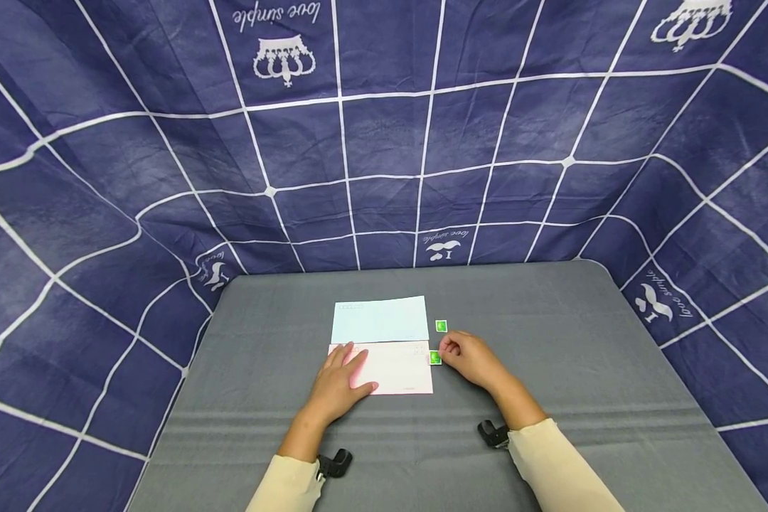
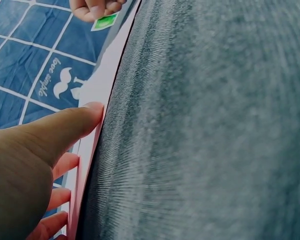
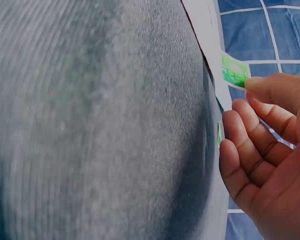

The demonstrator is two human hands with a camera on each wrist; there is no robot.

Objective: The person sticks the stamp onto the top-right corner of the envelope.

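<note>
A pink envelope (image 1: 397, 373) lies flat on the grey table in the head view. My left hand (image 1: 334, 387) rests on its left part with fingers spread, the thumb at the near edge in the left wrist view. At the envelope's right edge, my right hand (image 1: 476, 361) pinches a small green stamp (image 3: 234, 70) by one corner between thumb and forefinger. The stamp overlaps the envelope's upper right edge in the head view. The other right fingers are loosely bent. A second green stamp (image 1: 441, 326) lies just beyond the right hand.
A pale blue envelope (image 1: 380, 320) lies directly behind the pink one, their long edges meeting. The grey cloth-covered table (image 1: 550, 313) has folds along its front. Blue curtains (image 1: 384, 135) with white grid lines enclose the back and both sides.
</note>
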